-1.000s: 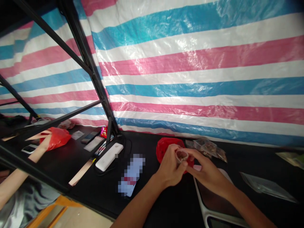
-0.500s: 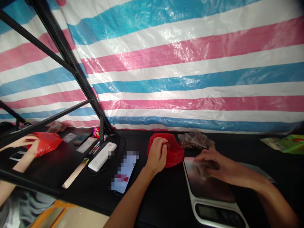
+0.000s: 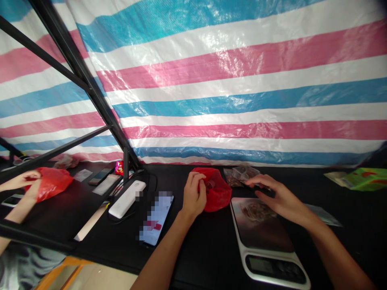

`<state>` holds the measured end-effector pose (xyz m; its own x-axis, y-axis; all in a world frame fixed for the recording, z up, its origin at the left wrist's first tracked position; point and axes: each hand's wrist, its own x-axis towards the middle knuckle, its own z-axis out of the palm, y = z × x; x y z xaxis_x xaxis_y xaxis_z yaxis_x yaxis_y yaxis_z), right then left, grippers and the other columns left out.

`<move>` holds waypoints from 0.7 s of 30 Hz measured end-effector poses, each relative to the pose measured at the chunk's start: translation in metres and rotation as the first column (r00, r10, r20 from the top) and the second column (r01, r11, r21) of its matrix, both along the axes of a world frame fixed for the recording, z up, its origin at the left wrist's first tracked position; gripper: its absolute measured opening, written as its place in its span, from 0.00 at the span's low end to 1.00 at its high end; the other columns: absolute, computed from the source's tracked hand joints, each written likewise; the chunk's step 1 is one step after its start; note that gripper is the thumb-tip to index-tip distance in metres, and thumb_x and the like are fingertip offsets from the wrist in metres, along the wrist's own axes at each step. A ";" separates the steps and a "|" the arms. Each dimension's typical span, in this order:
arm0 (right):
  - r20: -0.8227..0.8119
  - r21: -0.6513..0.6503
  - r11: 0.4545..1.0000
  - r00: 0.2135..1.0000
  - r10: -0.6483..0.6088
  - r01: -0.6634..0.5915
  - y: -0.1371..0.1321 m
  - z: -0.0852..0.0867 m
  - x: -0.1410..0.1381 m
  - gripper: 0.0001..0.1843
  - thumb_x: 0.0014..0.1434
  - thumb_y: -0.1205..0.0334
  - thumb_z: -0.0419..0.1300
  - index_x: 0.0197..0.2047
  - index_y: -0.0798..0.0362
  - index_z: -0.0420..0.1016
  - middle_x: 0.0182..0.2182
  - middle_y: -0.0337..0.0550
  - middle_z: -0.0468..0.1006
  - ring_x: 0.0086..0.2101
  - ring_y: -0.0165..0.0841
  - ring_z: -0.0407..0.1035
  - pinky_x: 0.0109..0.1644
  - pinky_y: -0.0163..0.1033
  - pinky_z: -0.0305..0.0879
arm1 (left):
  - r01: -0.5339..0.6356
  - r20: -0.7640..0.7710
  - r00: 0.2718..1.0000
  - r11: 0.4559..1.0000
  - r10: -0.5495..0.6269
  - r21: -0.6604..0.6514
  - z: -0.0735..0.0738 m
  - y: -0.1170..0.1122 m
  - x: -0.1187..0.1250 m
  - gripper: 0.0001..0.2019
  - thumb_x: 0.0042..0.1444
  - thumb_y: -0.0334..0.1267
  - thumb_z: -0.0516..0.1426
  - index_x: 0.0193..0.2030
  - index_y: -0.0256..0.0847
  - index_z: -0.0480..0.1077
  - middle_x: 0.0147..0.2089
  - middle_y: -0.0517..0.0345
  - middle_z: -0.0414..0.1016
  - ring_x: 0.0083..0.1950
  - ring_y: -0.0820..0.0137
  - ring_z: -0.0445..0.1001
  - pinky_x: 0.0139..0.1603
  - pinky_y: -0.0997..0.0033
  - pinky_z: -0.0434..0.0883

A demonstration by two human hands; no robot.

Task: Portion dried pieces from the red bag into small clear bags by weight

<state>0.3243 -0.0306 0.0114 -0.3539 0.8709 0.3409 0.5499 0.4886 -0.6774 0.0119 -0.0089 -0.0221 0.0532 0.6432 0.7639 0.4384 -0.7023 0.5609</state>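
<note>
My left hand has its fingers bent over the left edge of a red plastic bag, whose mouth faces up. My right hand hovers over the back right of a kitchen scale, thumb and fingers spread. A small clear bag of brown bits lies on the scale's steel plate, just under the right hand. Behind the scale is a heap of similar clear bags with brown contents, close to my right fingertips. The scale's display is too dim to read.
Left of the red bag lie a phone and a white power bank with cables. A flat clear bag and a green packet are on the right. Beyond the black metal frame, a co-worker's hands hold another red bag.
My right hand has let go of the small clear bag, leaving it on the scale, and has lifted slightly toward the back. My left hand stays at the red bag.
</note>
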 end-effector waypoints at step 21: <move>0.145 -0.431 0.894 0.969 0.201 -0.121 -0.022 0.021 -0.004 0.45 0.49 0.56 0.75 0.70 0.35 0.72 0.67 0.46 0.71 0.69 0.59 0.57 0.75 0.66 0.47 | -0.115 0.025 0.993 0.979 0.113 0.169 0.001 -0.009 0.008 0.12 0.65 0.24 0.53 0.49 0.42 0.71 0.46 0.51 0.68 0.48 0.65 0.74 0.50 0.65 0.74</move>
<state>0.3198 -0.0526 0.0328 -0.5224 0.8438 -0.1229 0.6198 0.2768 -0.7343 0.0200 -0.0180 -0.0213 -0.0250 0.5050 0.8628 0.5135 -0.7340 0.4445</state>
